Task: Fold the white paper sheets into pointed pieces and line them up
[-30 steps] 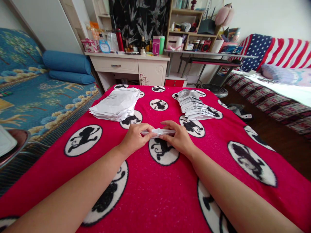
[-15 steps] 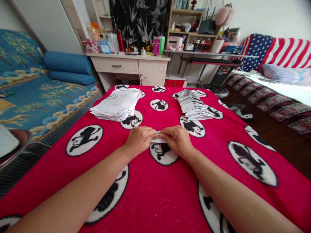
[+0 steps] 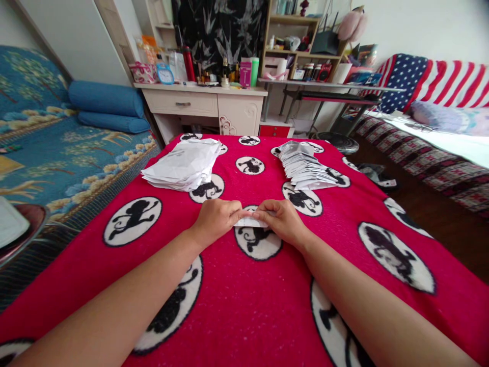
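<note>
the left hand [image 3: 218, 216] and the right hand [image 3: 281, 218] nearly meet, each with thumb and fingers pinched on a narrow folded strip of white paper [image 3: 249, 223]. the strip lies between them, low over or on the red cloth [image 3: 244, 300], just above a round monkey print [image 3: 256, 244]; whether it touches the cloth is hard to tell. its outer parts are hidden behind the fingers.

the strip should be very light, springy along its folds and easily creased or torn, with little slip in dry fingers. the surest hold is likely a light pinch near both ends, thumbs on the near face, with no hard pull apart.

beyond the hands, to the left, is a loose pile of white paper [image 3: 183, 165], its edges uneven; to the right, a row of folded papers [image 3: 307, 167] overlaps like shingles. farther out come a blue patterned sofa [image 3: 76, 148], a pale dresser [image 3: 194, 102] and a plaid-sided bed [image 3: 424, 163]
</note>
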Tool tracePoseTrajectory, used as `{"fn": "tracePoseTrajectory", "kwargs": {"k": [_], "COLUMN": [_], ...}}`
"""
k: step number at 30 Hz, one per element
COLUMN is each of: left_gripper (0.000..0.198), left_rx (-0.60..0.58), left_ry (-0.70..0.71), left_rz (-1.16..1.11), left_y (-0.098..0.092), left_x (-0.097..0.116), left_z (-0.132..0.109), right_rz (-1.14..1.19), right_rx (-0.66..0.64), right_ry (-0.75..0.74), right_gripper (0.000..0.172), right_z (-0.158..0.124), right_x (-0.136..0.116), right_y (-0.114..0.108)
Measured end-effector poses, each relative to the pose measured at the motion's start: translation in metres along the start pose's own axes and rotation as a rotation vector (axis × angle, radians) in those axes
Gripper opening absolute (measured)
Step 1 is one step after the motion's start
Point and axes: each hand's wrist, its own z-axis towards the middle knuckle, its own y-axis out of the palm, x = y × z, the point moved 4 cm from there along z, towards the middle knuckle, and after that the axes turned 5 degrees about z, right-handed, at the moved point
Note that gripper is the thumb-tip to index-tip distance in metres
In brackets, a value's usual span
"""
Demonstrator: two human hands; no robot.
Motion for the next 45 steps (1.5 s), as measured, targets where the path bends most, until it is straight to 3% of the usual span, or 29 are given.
{"fn": "tracePoseTrajectory", "kwargs": {"k": [5,10,15,18,21,24,27,31,37,45], "left_gripper": [0.029,0.021,0.023,0.017,0.011,0.011,0.021,0.012,0.016,0.020], "left_rx": [0.006,-0.039,-0.113,-0.085,-0.035,-0.019,-0.010,0.103,0.093,0.036], "left_ry": [-0.241,-0.311,-0.255,-0.211,-0.157,-0.065,-0.009,-0.002,0.064,0.122], "left_rz": [-0.427,-0.498,-0.435,-0.318,-0.254,-0.254,-0.200,-0.111,-0.036,-0.037], "left_y": [0.002,0.006,0.009,0.008,0.007,0.006,0.003,-0.004,0.000,0.005], "left_x": [-0.012,-0.016,-0.016,-0.019,-0.020,-0.016,-0.012,-0.011,-0.007,-0.002], "left_z": [-0.001,0.000,0.001,0.001,0.001,0.001,0.001,0.000,-0.002,-0.004], "right_rz": [0.037,0.118,-0.060,-0.091,-0.155,-0.277,-0.408,-0.594,-0.827,-0.736], "right_rx": [0.062,0.036,-0.056,-0.070,-0.024,0.033,0.083,0.173,0.257,0.074], "right_ry": [0.039,0.086,0.041,0.047,-0.004,-0.158,-0.309,-0.411,-0.319,-0.270], "right_gripper": [0.030,0.028,0.031,0.023,0.013,0.004,0.011,0.016,0.019,0.021], "right_z": [0.000,0.000,0.002,0.002,0.002,0.002,0.002,0.001,-0.005,-0.007], "right_x": [0.003,0.006,0.005,0.005,0.003,-0.003,-0.007,-0.012,-0.021,-0.024], "right_y": [-0.004,-0.002,0.001,0.001,-0.001,-0.007,-0.013,-0.020,-0.014,0.005]}}
